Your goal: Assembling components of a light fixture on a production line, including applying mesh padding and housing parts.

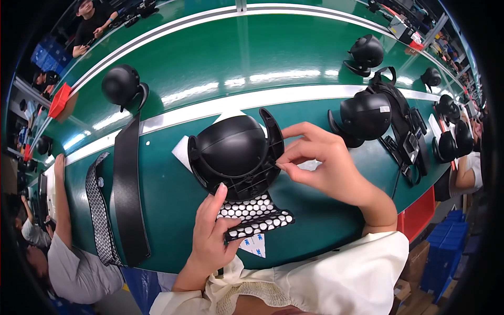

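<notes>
A green bench (pixel 325 228) stretches across the view. Toward the left end of its near edge, a long black strip (pixel 127 199) runs back from that edge. Near the middle of the same edge, a black ball (pixel 231 147) in a curved bracket (pixel 274 131) sits between both hands. The right hand (pixel 331 163) has thumb and forefinger pinched on the bracket's right side. The left hand (pixel 211 236) has its fingers clamped on a dotted strip (pixel 262 223), forefinger tip against the bracket. White paper (pixel 255 245) shows just below.
</notes>
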